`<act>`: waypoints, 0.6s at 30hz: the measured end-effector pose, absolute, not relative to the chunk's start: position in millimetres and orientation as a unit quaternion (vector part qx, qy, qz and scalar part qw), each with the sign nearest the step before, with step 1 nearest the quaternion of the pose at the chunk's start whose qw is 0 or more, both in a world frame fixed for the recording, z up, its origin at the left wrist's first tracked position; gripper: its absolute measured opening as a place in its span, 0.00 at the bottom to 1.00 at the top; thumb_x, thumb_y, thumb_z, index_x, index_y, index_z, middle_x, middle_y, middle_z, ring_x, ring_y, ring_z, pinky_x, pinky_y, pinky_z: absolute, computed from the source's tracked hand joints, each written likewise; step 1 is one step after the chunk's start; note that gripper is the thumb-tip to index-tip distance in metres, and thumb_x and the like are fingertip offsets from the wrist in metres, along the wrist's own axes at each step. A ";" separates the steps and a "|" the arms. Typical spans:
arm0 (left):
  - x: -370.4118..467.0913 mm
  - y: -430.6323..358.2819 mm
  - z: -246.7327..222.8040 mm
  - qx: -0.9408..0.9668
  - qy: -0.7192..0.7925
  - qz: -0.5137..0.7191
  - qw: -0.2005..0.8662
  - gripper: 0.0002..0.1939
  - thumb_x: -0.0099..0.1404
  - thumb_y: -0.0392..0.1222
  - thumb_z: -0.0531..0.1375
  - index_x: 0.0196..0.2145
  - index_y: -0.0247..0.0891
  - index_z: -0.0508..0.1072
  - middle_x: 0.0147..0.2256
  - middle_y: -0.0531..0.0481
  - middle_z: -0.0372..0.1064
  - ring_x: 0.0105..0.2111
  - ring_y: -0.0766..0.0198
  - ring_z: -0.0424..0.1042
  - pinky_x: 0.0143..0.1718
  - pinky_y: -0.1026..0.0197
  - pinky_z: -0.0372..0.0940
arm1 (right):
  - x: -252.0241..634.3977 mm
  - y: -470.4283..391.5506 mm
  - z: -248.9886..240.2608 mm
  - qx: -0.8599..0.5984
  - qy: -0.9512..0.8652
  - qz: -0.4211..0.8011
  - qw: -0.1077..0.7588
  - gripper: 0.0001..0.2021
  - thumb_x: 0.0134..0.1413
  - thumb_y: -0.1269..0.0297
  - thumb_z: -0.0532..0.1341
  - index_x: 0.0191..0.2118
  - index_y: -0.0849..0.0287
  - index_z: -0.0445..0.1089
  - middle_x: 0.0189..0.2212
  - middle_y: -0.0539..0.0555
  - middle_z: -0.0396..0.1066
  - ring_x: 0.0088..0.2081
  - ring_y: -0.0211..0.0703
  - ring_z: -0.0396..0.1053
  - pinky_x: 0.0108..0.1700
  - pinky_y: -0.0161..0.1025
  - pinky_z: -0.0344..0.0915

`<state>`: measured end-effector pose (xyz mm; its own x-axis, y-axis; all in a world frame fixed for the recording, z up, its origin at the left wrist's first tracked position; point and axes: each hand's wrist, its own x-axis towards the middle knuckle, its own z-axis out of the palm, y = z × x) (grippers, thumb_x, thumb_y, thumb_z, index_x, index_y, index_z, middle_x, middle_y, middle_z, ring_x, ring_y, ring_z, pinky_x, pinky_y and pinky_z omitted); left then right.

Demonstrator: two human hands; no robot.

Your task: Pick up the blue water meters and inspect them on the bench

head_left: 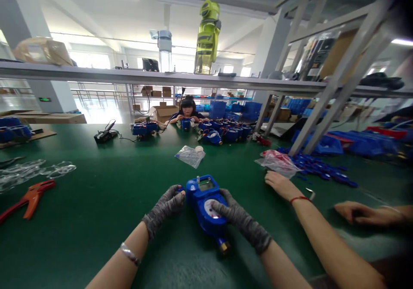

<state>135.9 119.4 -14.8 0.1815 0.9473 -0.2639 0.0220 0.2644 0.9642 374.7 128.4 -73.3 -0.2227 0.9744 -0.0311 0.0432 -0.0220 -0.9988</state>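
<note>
A blue water meter point(201, 220) with a small display window, a round white dial and a brass-tipped pipe end rests on the green table before me. My right hand point(230, 209), in a grey fingerless glove, grips its right side, the thumb lying over the dial. At the meter's upper left, my left hand point(169, 200), gloved the same way, is closed in a pinch on a small blue part point(180, 189). The exact shape of that part is mostly hidden by my fingers. Beyond the meter lies a clear plastic bag point(190, 156).
A co-worker's hands point(279, 184) rest at right near a plastic bag point(279, 160) and scattered blue parts point(319, 166). Orange-handled cutters point(32, 196) and clear rings point(58, 168) lie left. Several blue meters point(226, 132) stand at the back, where another person point(187, 108) sits beneath a shelf point(129, 77).
</note>
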 end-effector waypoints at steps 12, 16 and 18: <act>80.7 107.7 -13.8 0.361 0.409 0.479 0.687 0.28 0.59 0.38 0.61 0.55 0.29 0.58 0.50 0.33 0.63 0.47 0.43 0.67 0.50 0.41 0.62 | 301.8 219.4 -137.4 -0.562 -0.681 0.280 0.376 0.16 0.54 0.64 0.56 0.47 0.62 0.69 0.44 0.56 0.67 0.46 0.43 0.65 0.51 0.39 0.59; 82.9 110.8 -17.9 0.353 0.424 0.549 0.628 0.30 0.56 0.40 0.64 0.54 0.28 0.59 0.48 0.32 0.65 0.44 0.42 0.68 0.46 0.39 0.63 | 284.3 226.1 -135.7 -0.572 -0.712 0.229 0.339 0.12 0.53 0.62 0.57 0.41 0.56 0.73 0.40 0.53 0.67 0.41 0.42 0.64 0.44 0.37 0.59; 83.7 112.8 -20.1 0.355 0.424 0.562 0.615 0.31 0.57 0.41 0.63 0.55 0.31 0.58 0.50 0.34 0.63 0.46 0.42 0.67 0.46 0.38 0.63 | 281.6 223.8 -134.4 -0.584 -0.721 0.192 0.319 0.10 0.53 0.63 0.56 0.38 0.55 0.73 0.39 0.52 0.67 0.38 0.40 0.63 0.39 0.35 0.57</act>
